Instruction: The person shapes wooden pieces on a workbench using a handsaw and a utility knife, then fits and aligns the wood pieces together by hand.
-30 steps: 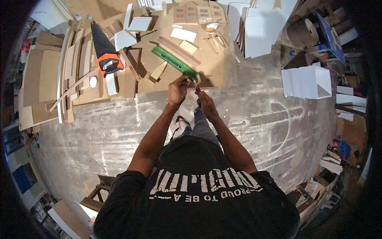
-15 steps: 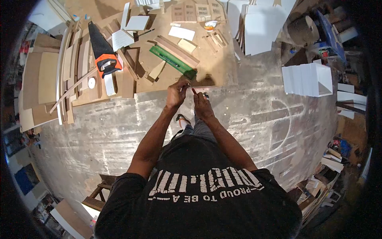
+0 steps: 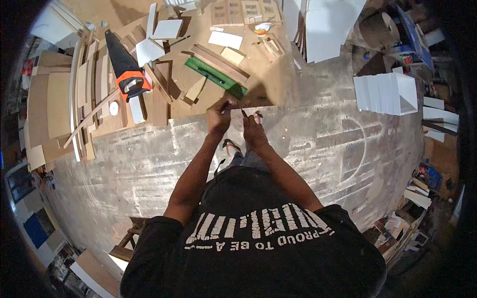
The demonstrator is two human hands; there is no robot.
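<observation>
My left hand point(image 3: 218, 117) is raised at the table's front edge, its fingers pinched together on something too small to make out. Just to its right, my right hand point(image 3: 254, 131) closes around a thin, dark, pen-like tool point(image 3: 243, 112) whose tip points toward the left fingers. What kind of tool it is does not show clearly. Beyond both hands lies a long green strip point(image 3: 214, 77), perhaps a shallow tray, with a thin dark rod along it. A brown wooden strip point(image 3: 221, 62) runs beside the green one.
A handsaw point(image 3: 133, 84) with an orange and black handle lies at the table's left among wooden offcuts. White boards point(image 3: 328, 30) stand at the back right. White box-like pieces point(image 3: 385, 93) sit on the right. Underfoot is a scuffed grey floor point(image 3: 308, 144).
The tool in my right hand has turned a little and its red part shows less. My hands stay close together. The view has shifted slightly, and more of my feet shows.
</observation>
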